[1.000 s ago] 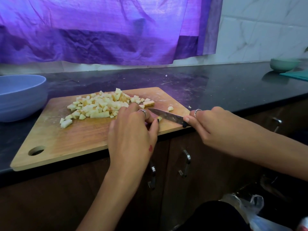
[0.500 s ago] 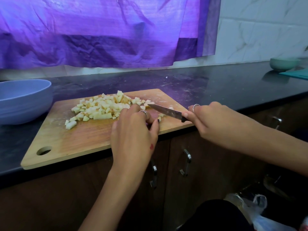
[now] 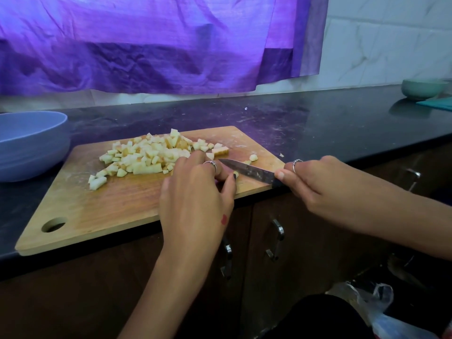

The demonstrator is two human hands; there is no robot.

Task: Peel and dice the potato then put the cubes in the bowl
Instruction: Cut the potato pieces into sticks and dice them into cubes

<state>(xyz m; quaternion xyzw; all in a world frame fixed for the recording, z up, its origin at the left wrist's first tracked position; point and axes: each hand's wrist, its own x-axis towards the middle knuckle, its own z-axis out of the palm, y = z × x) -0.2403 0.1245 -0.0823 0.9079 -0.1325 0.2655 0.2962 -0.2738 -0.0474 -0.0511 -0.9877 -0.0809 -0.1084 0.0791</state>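
Two hands are seen at the near edge of a wooden cutting board (image 3: pixel 102 204), which lies on a black countertop (image 3: pixel 330 123). A small potato piece (image 3: pixel 235 174) is pinched by the curled fingers of the left hand (image 3: pixel 195 192), and a ring is worn on one finger. The dark handle of a paring knife (image 3: pixel 249 170) is gripped by the right hand (image 3: pixel 325 184), with the blade laid just beside the pinched piece, its tip pointing left. Farther back on the board, a heap of potato cubes (image 3: pixel 151 155) is piled. A blue bowl (image 3: pixel 29 143) is set left of the board. Beyond, purple cloth (image 3: pixel 146 45) is hung over a tiled wall.
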